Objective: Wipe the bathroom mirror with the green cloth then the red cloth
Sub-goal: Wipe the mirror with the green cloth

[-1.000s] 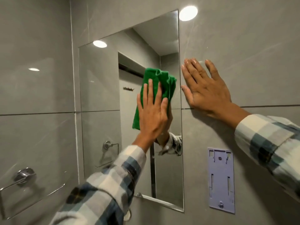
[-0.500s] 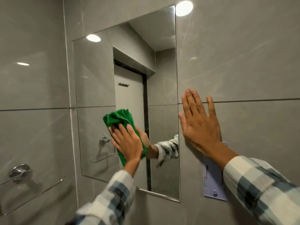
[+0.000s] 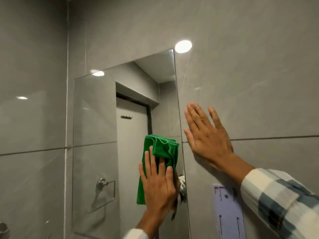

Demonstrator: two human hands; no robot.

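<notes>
Grey tile wall (image 3: 241,66) holds mirror (image 3: 96,128). Purple plastic plate (image 3: 227,213) stuck on wall, just right of mirror, low down. Your right hand (image 3: 207,140) flat on wall beside mirror edge. Green cloth (image 3: 164,147) on glass, under your left hand (image 3: 158,185).

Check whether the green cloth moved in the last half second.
Yes. The green cloth slid right, from centre to the right edge of the mirror.
</notes>
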